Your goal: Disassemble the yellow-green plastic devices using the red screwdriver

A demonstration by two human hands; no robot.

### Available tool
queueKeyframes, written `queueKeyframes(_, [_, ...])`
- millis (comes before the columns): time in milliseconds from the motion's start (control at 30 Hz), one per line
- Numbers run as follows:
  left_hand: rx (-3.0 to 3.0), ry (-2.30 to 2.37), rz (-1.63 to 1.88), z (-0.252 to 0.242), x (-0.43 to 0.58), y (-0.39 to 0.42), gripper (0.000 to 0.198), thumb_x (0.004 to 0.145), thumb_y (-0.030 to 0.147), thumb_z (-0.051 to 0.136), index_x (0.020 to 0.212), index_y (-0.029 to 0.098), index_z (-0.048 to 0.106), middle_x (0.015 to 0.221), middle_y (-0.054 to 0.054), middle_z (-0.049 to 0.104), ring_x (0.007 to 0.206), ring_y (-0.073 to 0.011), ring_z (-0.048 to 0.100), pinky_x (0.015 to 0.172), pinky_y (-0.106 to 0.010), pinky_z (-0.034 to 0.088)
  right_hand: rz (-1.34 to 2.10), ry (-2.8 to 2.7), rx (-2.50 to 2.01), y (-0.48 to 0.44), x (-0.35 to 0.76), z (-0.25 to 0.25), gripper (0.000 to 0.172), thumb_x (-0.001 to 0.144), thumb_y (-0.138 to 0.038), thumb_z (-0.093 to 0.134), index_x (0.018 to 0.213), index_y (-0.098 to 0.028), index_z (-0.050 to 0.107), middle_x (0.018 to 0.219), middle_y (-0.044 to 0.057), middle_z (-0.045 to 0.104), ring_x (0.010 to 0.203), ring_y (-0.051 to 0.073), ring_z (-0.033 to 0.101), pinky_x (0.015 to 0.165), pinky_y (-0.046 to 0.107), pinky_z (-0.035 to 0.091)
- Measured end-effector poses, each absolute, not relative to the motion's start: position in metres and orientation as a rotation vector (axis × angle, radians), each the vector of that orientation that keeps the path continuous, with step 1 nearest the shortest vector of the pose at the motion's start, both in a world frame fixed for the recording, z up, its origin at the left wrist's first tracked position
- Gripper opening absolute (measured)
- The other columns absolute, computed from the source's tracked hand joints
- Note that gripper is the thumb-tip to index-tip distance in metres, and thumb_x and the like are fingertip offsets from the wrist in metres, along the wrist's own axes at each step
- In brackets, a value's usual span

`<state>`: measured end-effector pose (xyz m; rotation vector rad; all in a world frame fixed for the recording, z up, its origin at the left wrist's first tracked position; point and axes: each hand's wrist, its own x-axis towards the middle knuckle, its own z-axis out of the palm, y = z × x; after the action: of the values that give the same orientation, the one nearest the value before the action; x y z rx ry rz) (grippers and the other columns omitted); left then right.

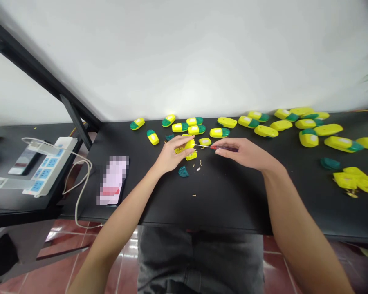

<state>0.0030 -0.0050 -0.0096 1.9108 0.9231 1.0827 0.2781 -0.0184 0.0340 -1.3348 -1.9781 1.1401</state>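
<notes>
Fingers of the left hand (168,155) pinch a small yellow piece (189,144), while those of the right hand (247,152) are wrapped around the dark red handle of a screwdriver (225,148), its thin metal shaft pointing at that piece. The yellow piece is held over the middle of the desk (227,200), just beside an open yellow shell (191,156). The step in hand looks like screwdriver work on this piece (whether the tip sits in a screw is too small to tell); the next move seems to call for a steady left hold and a straight, light turn. The plastic looks smooth and bright, with rounded corners; a curved dark green cover (183,171) lies nearer the person. 1 slim, brass-coloured screw (194,195) lies apart on the matte black surface, and farther back rest glossy, oblong yellow-and-green cases (219,132) with white patches.
</notes>
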Motion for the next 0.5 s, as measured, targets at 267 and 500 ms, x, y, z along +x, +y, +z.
queueKeyframes(267, [1.916,0.928,1.071,-0.0093,0.0033,-0.0054,0.045,0.093,0.047,0.073,0.133,0.027,0.071,0.132,-0.011,0.071,0.118,-0.0214,0.066,0.104,-0.038,0.054,1.184,-1.967,-1.344,-0.0193,0.2783,0.0348,0.053,0.084,-0.067,0.069,0.112,-0.022,0.077,0.103,0.009,0.08,0.083,0.024,0.07,0.076,0.038,0.056])
queueKeyframes(500, [1.932,0.911,1.077,-0.0086,0.0044,-0.0059,0.043,0.093,0.046,0.073,0.132,0.027,0.072,0.132,-0.01,0.072,0.116,-0.0214,0.067,0.104,-0.039,0.054,1.157,-2.001,-1.347,-0.019,0.2804,0.0351,0.05,0.085,-0.067,0.068,0.107,-0.023,0.078,0.099,0.008,0.079,0.073,0.021,0.068,0.073,0.038,0.056])
